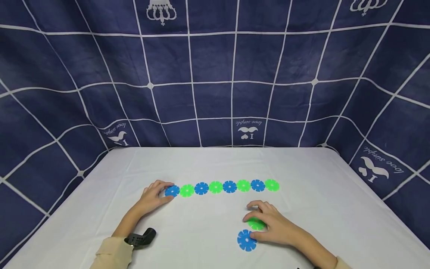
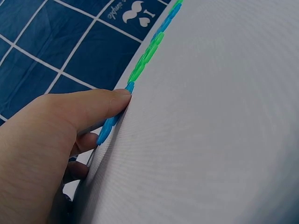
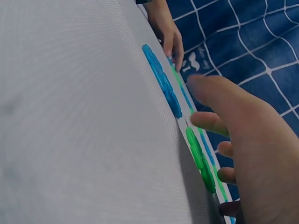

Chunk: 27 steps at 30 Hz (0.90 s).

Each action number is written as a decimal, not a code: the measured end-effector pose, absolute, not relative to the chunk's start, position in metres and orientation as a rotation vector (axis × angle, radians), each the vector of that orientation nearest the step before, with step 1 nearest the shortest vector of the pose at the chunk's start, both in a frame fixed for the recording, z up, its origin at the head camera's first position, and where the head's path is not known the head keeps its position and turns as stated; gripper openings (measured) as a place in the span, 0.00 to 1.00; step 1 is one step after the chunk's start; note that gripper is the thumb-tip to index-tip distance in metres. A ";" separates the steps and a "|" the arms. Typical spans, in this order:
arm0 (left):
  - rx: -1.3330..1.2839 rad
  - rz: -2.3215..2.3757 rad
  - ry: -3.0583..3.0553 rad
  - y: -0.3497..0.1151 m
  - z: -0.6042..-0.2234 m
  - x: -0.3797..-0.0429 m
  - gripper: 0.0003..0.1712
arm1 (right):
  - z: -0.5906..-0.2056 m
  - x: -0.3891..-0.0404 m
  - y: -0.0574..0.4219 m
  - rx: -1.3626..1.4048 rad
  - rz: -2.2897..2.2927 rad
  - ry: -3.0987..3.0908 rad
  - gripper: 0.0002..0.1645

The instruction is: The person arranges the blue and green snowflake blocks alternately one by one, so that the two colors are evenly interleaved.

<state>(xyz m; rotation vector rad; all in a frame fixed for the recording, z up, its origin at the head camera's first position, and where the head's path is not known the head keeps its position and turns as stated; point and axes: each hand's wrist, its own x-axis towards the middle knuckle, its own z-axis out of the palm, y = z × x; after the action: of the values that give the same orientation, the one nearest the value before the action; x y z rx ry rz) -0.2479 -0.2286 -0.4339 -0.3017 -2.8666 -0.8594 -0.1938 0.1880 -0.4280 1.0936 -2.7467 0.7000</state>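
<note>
My left hand [image 1: 152, 197] pinches the blue notched plastic disc [image 1: 172, 191] at the left end of a row, thumb on the near edge and fingers on the far edge. In the left wrist view the thumb lies along that blue disc [image 2: 107, 130]. Beside it in the row lies a green notched disc [image 1: 187, 190]. My right hand [image 1: 277, 227] hovers with spread, bent fingers over a loose green disc [image 1: 256, 224], partly hidden below it. Its thumb tip overlaps the edge of a loose blue disc [image 1: 246, 240] in the head view; the right wrist view shows a gap to this blue disc [image 3: 161, 81].
The row goes on to the right with alternating blue and green discs, ending in a green disc [image 1: 272, 185]. All lie flat on a white-covered table [image 1: 201, 228]. A dark blue curtain [image 1: 215, 101] with white lines hangs around the back and sides.
</note>
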 end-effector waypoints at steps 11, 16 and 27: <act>-0.310 -0.853 -2.857 -0.229 -0.435 -0.248 0.28 | -0.431 -0.193 0.189 1.121 0.724 -2.800 0.21; -0.312 -0.851 -2.871 -0.228 -0.436 -0.247 0.28 | -0.432 -0.192 0.189 1.166 0.724 -2.753 0.17; -0.311 -0.847 -2.871 -0.228 -0.434 -0.249 0.28 | -0.431 -0.192 0.187 1.181 0.817 -2.747 0.13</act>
<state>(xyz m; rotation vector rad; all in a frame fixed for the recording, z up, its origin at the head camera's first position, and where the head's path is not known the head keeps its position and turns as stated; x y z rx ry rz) -0.2491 -0.2282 -0.4342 -0.3111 -2.8707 -0.8467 -0.1920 0.1871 -0.4312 1.1806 -2.7465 0.8169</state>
